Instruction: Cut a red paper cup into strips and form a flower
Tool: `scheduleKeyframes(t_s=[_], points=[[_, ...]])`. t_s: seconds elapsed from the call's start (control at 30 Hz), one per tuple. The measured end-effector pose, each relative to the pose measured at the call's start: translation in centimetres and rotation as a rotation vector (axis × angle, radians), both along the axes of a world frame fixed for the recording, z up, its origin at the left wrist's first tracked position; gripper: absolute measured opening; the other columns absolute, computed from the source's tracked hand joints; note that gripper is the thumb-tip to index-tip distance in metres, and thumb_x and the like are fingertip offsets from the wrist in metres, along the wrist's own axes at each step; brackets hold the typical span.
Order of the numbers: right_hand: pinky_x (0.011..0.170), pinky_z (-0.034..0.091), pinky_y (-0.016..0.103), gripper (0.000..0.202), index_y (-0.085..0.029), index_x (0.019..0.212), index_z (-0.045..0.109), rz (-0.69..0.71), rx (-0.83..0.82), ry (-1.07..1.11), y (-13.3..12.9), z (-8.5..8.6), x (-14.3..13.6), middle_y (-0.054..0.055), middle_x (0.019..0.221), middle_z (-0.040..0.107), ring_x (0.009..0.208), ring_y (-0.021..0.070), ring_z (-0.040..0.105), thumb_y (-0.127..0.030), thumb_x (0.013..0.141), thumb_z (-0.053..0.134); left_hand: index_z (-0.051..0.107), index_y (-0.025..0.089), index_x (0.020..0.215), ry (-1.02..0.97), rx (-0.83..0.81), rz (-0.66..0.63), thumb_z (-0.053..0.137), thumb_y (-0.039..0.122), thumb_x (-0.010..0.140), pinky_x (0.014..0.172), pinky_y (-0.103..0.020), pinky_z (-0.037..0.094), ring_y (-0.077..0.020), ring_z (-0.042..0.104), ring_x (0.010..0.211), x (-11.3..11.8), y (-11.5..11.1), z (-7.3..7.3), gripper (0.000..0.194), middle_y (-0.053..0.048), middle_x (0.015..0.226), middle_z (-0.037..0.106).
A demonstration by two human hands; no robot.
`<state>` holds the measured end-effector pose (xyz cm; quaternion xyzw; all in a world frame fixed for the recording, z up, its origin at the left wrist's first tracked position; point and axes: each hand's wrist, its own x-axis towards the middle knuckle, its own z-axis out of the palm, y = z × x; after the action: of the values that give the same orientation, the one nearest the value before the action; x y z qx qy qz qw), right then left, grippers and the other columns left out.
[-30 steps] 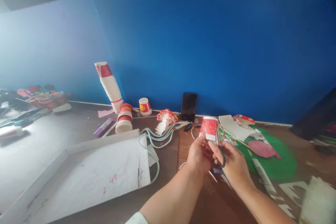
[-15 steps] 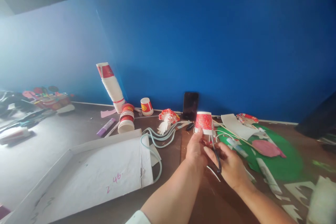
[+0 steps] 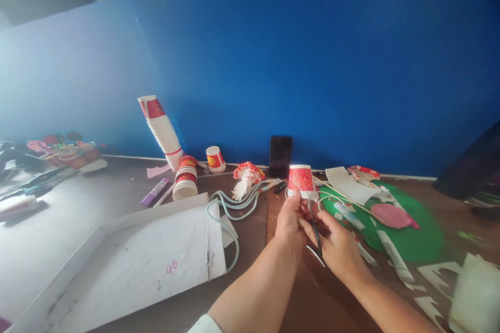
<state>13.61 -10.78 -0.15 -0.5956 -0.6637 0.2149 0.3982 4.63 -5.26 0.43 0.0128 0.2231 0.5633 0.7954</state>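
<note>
My left hand [image 3: 289, 220] is closed on a red and white paper cup [image 3: 301, 179], held upside down near the middle of the view. From the right, my right hand [image 3: 336, 237] grips a pair of scissors [image 3: 314, 225] with dark handles, its blades pointing up against the cup's lower edge. A thin white strip [image 3: 314, 256] lies below my fingers. How far the blades reach into the cup is hidden. Behind the cup, a black phone [image 3: 280, 156] leans upright against the blue partition.
On the left lies a white cardboard tray [image 3: 156, 260] with a pale cable [image 3: 237, 250] beside it. Beyond stand stacked paper cups [image 3: 166, 135], a single cup [image 3: 215, 159] and a cut paper flower [image 3: 248, 177]. At right are green paper [image 3: 425, 234], a pink piece [image 3: 390, 215] and paper scraps [image 3: 439, 273].
The scissors have swung slightly left, and their blades look closer together at the cup's edge. My right hand has moved slightly left. The whole view has shifted a little.
</note>
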Motion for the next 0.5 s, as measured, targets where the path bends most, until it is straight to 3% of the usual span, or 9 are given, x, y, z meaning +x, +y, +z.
scheduleKeyframes(t_s=[0.5], points=[[0.062, 0.049, 0.026, 0.028, -0.025, 0.096, 0.064, -0.026, 0.030, 0.026, -0.29, 0.46, -0.31, 0.002, 0.082, 0.073, 0.071, 0.0204, 0.068, -0.048, 0.081, 0.062, 0.057, 0.011, 0.068, -0.017, -0.031, -0.005, 0.069, 0.033, 0.078, 0.053, -0.021, 0.045, -0.0097, 0.053, 0.048, -0.25, -0.33, 0.76, 0.027, -0.002, 0.058, 0.056]])
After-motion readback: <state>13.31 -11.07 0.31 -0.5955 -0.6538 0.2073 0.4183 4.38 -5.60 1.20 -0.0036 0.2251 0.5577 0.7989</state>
